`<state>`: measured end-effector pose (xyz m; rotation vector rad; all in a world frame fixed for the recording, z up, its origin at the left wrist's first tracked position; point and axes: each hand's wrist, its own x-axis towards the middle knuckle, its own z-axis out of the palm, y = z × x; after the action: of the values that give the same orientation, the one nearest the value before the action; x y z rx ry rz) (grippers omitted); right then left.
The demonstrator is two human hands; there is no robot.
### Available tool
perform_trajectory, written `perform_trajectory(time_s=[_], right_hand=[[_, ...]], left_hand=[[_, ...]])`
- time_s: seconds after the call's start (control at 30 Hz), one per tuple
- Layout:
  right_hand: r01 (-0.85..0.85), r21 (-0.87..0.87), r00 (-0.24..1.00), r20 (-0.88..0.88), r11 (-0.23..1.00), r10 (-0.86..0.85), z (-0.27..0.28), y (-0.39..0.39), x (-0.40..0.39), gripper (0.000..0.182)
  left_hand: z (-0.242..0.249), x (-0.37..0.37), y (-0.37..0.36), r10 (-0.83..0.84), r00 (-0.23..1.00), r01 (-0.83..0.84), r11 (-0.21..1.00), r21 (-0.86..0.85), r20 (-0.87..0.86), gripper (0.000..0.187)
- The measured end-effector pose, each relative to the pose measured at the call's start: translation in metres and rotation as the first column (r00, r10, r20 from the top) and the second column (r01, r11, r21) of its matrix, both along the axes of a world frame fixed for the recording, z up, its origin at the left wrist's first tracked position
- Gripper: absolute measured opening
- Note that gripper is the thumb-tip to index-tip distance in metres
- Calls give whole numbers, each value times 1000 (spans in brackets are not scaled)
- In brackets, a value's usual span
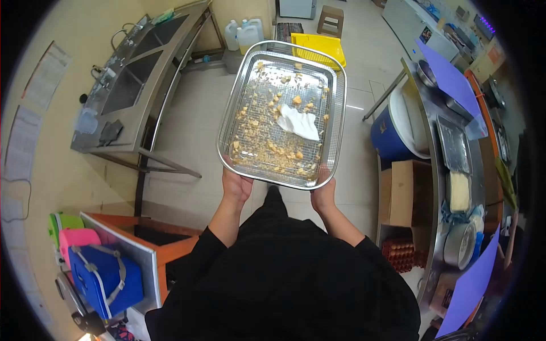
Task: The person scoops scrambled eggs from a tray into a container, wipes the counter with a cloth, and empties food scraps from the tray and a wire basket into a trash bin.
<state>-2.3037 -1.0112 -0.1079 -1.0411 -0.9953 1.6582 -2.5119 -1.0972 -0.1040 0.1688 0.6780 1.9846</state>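
A rectangular wire mesh basket (339,113) with rounded corners is held out in front of my body, over the tiled floor. My left hand (236,184) grips its near left corner, and my right hand (323,190) grips the near right corner. The fingers of both hands go partly out of sight under the basket. Golden-brown crumbs and small chunks (278,149) are scattered inside it. A crumpled white paper or tissue (298,123) lies among them, right of the middle. A shiny metal surface shows through the mesh.
A steel double sink (126,82) runs along the left wall. A steel table (432,227) with trays stands on the right, a blue drum (392,128) and cardboard box (406,190) beneath it. Ahead are a yellow crate (335,48), jugs (248,37) and a brown stool (331,21).
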Motion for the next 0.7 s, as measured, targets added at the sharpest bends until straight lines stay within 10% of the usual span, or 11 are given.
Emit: perform_trajectory(time_s=[0.13,0.2,0.4,0.5,0.6,0.7], right_hand=[[-184,-198,958,183,963,220,4,94,-16,43],[-104,-192,994,9,976,108,26,139,-28,58],[147,363,857,418,920,-302,57,386,15,55],[-96,634,712,583,768,-392,102,504,-7,61],[-443,551,495,808,707,-319,120,619,-39,57],[-637,42,231,963,770,138,133,720,-71,37]], left_hand=[[-6,-41,99,43,998,-43,999,-4,-41,52],[3,-59,159,-6,1000,6,1000,3,-28,53],[-21,-92,289,-141,989,140,989,-45,-38,59],[-20,-99,354,-183,981,178,982,-69,-60,59],[-27,-101,409,-218,974,215,975,-63,-54,60],[-16,-95,453,-151,988,149,970,-193,0,60]])
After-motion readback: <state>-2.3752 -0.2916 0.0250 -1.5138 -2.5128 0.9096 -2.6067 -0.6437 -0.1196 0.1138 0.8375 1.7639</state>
